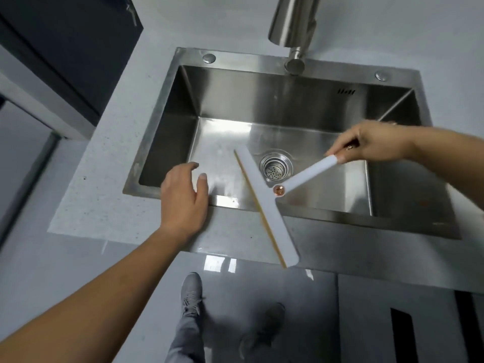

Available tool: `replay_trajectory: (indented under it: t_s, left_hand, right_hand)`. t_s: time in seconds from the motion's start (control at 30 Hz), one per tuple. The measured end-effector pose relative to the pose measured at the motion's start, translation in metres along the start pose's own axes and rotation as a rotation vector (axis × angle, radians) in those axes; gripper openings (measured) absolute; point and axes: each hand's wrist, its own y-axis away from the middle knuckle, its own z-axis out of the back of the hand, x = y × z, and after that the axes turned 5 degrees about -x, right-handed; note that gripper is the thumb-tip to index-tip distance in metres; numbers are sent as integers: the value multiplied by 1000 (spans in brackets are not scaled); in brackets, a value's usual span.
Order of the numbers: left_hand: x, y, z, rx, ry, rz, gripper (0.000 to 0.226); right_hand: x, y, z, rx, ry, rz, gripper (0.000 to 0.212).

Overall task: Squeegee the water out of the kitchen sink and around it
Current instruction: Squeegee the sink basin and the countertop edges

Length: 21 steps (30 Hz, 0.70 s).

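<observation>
A white squeegee (264,203) with a tan rubber edge and a copper-coloured hinge cap hangs in the air over the front rim of the steel sink (340,218). My right hand (372,142) grips the far end of its white handle. The blade runs from the basin floor area out past the front rim toward me. My left hand (184,200) hovers over the sink's front left corner, fingers spread, holding nothing. A round strainer drain (276,167) sits in the basin floor, just right of the blade.
A steel faucet (294,27) rises behind the sink at the back centre. Speckled grey countertop (104,195) surrounds the sink on the left. Dark cabinet (65,48) stands at upper left. My shoes and glossy cupboard fronts show below the counter edge.
</observation>
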Motion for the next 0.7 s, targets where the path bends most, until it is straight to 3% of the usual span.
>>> replay_trajectory:
  t_s: [0.17, 0.3, 0.4, 0.57, 0.7]
  left_hand:
    - [-23, 11, -21, 57, -95, -29, 40]
    - [-35, 9, -25, 49, -134, -40, 40]
    - [-52, 6, -37, 55, -100, -34, 43]
    - [-72, 9, -55, 26, 1, 36, 47]
    - [-74, 11, -63, 64, -77, 22, 44]
  right_hand:
    - [-61, 35, 78, -139, 190, -75, 24]
    - [-65, 50, 135, -297, 317, -107, 39]
    - [-44, 46, 130, -173, 211, -35, 25]
    - [-38, 23, 65, 143, 180, -6, 22]
    - [-63, 15, 49, 186, 119, -53, 21]
